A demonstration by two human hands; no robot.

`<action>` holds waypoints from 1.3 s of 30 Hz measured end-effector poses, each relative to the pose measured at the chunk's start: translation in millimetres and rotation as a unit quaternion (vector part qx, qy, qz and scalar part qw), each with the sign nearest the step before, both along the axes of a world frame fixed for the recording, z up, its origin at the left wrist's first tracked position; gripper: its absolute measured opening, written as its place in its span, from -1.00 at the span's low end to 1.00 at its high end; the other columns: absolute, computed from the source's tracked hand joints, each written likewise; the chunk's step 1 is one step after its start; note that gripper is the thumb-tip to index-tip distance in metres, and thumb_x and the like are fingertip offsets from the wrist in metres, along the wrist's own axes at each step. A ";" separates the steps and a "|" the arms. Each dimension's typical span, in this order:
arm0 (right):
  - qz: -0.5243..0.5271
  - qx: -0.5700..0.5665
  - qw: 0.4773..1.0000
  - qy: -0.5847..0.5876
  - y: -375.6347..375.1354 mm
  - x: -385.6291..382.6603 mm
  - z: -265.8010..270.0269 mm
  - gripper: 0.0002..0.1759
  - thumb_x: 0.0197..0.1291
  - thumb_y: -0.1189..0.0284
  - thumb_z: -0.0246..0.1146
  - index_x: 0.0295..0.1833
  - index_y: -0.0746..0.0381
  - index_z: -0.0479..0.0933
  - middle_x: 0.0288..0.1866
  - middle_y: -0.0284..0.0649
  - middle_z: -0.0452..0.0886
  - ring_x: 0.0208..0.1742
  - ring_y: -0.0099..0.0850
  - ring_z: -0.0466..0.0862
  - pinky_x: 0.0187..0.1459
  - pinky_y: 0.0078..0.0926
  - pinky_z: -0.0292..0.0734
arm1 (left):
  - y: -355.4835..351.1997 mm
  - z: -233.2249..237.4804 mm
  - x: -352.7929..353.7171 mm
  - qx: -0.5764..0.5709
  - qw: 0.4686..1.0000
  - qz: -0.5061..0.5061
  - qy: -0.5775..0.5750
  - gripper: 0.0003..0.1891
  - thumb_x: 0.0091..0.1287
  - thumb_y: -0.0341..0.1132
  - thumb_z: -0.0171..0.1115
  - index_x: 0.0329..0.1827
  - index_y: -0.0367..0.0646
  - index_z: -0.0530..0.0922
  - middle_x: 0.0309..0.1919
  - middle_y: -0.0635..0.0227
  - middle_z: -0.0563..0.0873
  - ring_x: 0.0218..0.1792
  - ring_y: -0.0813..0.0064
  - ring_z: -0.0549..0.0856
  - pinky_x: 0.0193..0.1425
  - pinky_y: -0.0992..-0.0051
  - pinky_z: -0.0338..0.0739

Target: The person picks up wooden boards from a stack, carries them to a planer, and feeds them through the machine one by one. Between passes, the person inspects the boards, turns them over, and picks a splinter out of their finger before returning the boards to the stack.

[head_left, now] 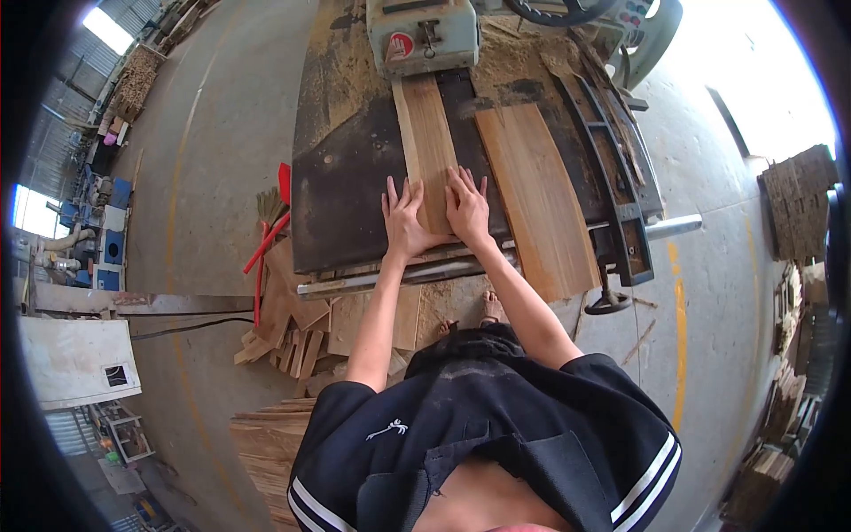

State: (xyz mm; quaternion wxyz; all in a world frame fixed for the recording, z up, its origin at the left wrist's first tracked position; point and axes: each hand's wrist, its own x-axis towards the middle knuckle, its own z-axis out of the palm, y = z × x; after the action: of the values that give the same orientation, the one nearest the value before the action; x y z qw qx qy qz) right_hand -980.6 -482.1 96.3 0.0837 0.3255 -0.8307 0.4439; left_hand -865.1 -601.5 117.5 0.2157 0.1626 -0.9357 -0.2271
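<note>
A long wooden board (427, 124) lies on the dark machine table (346, 195), its far end under the head of a green-grey machine (424, 35). My left hand (409, 222) rests at the board's near left corner, fingers spread, thumb stretched across the near end. On the right edge, my right hand (467, 208) lies with fingers stretched forward and apart, touching the board. Neither hand wraps round it. A wider wooden plank (541, 199) lies to the right of my right hand, its near end jutting past the table edge.
Sawdust covers the table's far part. A black metal fence (612, 168) runs along the right side, above a handwheel (609, 304). Wood offcuts (297, 332) and a red-handled tool (269, 241) are at the left. Stacked boards (266, 452) stand near my left side.
</note>
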 end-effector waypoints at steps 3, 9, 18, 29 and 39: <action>-0.015 -0.018 1.000 -0.002 -18.5 -14.3 0.5 -0.54 0.48 0.39 0.26 0.44 0.19 0.62 0.45 0.11 0.64 0.57 0.02 0.54 0.70 0.18 0.09 | -17.9 4.8 -15.8 -0.007 1.000 0.002 -0.013 0.44 -0.44 0.36 0.79 0.59 -0.36 0.49 0.53 -0.28 0.51 0.78 -0.18 0.05 0.76 -0.25 -0.13; -0.061 -0.021 0.997 0.041 -52.6 -46.5 2.9 -0.64 0.46 0.37 0.30 0.28 0.18 0.73 0.34 0.07 0.72 0.44 0.00 0.66 0.67 0.21 0.17 | -48.6 3.0 -52.3 -0.008 1.000 0.003 -0.013 0.41 -0.41 0.37 0.79 0.58 -0.31 0.51 0.52 -0.23 0.55 0.79 -0.13 0.03 0.77 -0.21 -0.10; -0.093 0.017 0.992 0.080 -83.1 -83.8 7.3 -0.68 0.46 0.28 0.32 0.22 0.08 0.76 0.25 -0.04 0.78 0.36 -0.13 0.74 0.60 0.33 0.24 | -77.8 5.3 -94.3 -0.041 0.999 0.010 -0.016 0.34 -0.34 0.28 0.80 0.58 -0.29 0.52 0.49 -0.08 0.63 0.79 -0.09 0.08 0.75 -0.18 -0.03; -0.092 0.074 0.980 0.163 -128.3 -135.2 12.5 -0.58 0.37 0.27 0.33 0.25 0.23 0.70 0.33 0.00 0.71 0.45 0.00 0.63 0.41 0.18 0.50 | -110.9 12.2 -134.1 -0.081 0.995 0.045 -0.024 0.20 -0.16 0.22 0.79 0.62 -0.12 0.51 0.61 -0.03 0.50 0.77 -0.13 0.11 0.72 -0.31 0.02; 0.337 -0.452 0.727 -0.391 74.4 40.0 205.5 -0.15 0.40 0.48 0.39 0.72 0.30 0.20 0.62 -0.06 0.41 0.27 -0.42 0.60 0.29 -0.44 0.56 | 62.2 108.5 0.6 0.563 0.782 -0.120 0.238 -0.59 0.59 -0.38 0.37 0.39 -0.45 0.63 0.19 0.15 0.80 0.19 0.44 0.77 0.34 0.42 0.65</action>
State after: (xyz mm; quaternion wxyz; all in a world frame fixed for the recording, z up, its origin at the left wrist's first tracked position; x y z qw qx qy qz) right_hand -940.6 -407.7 301.8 -0.2660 0.3057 -0.3263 0.8540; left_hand -864.5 -539.3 225.9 0.2725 0.0825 -0.5723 -0.7690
